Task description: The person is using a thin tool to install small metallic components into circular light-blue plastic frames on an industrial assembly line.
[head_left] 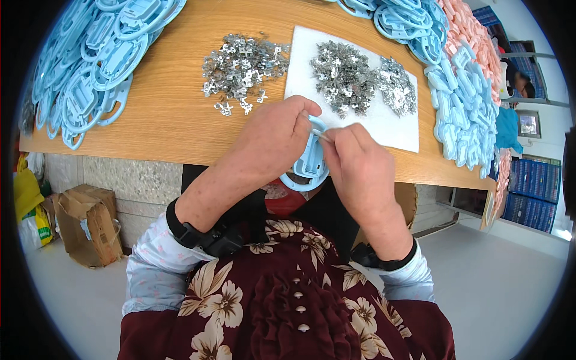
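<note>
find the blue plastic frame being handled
In the head view, the blue plastic frame is just right of centre, between the left hand and right hand, at the near edge of the wooden table.

Held part (311, 165): light blue
Desk (174, 96): tan wood grain
Frames (120, 60), desk's left edge: light blue
Metal bits (243, 63): silver
Sheet (302, 66): white
Covers (459, 114), desk's right edge: light blue
Pieces (471, 36), far right corner: salmon pink
Top (282, 294): maroon, cream flowers
</note>
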Action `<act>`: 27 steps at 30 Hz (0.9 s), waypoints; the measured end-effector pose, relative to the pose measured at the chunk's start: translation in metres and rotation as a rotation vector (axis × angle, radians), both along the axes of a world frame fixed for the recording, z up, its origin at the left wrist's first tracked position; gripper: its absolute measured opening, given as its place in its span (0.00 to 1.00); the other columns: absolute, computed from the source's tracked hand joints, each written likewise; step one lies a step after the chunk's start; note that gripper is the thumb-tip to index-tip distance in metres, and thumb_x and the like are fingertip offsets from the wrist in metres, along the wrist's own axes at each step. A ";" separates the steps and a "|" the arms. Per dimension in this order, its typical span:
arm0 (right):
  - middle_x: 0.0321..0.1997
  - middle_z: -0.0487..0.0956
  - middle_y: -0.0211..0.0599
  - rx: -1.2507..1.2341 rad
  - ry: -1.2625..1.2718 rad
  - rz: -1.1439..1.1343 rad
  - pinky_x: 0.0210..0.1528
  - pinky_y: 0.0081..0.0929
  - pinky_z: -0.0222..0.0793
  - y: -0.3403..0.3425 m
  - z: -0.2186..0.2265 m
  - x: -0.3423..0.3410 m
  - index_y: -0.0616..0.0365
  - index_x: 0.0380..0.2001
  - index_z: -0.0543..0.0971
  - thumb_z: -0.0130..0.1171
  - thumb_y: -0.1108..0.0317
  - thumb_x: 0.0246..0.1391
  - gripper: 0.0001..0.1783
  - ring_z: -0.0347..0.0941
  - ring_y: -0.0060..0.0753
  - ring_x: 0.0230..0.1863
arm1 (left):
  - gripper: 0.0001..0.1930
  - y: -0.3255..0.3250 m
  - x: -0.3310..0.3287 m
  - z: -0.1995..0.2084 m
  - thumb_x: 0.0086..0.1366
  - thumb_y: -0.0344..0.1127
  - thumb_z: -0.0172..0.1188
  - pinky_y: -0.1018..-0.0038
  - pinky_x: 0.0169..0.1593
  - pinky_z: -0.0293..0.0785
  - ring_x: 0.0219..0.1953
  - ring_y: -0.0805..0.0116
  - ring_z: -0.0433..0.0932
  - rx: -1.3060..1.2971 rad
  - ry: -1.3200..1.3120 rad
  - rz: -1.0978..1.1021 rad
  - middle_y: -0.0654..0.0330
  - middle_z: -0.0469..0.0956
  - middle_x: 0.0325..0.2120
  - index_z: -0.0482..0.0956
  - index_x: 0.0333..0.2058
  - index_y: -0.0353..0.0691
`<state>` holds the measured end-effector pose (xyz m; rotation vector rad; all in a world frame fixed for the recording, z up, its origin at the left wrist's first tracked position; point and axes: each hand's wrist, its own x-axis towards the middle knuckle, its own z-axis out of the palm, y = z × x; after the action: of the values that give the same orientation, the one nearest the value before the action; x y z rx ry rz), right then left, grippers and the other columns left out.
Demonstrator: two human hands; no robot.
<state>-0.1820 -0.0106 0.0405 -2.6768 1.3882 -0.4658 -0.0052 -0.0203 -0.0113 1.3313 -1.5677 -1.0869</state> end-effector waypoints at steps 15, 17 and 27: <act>0.36 0.76 0.40 0.135 -0.016 0.092 0.33 0.36 0.75 0.014 0.003 -0.028 0.53 0.58 0.77 0.62 0.73 0.50 0.28 0.76 0.46 0.32 | 0.15 0.001 -0.001 -0.008 0.73 0.33 0.45 0.73 0.38 0.74 0.33 0.71 0.78 -0.050 0.012 0.018 0.56 0.80 0.30 0.79 0.47 0.33; 0.34 0.76 0.39 0.211 -0.111 0.000 0.33 0.34 0.74 0.013 0.005 -0.027 0.54 0.58 0.76 0.61 0.72 0.54 0.26 0.76 0.42 0.31 | 0.15 0.001 0.002 -0.004 0.74 0.34 0.45 0.74 0.39 0.75 0.34 0.74 0.77 0.049 0.097 -0.023 0.60 0.80 0.32 0.78 0.49 0.33; 0.25 0.75 0.23 1.152 -1.018 -0.329 0.22 0.11 0.55 0.005 -0.003 -0.038 0.60 0.55 0.76 0.55 0.60 0.69 0.19 0.62 0.10 0.21 | 0.16 0.013 0.004 0.016 0.72 0.33 0.50 0.73 0.44 0.75 0.38 0.73 0.77 0.179 0.335 -0.195 0.61 0.79 0.37 0.75 0.54 0.33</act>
<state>-0.2199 -0.0054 0.0374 -1.0328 1.1469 -0.6315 -0.0007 -0.0071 0.0045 1.0556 -1.3934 -1.5161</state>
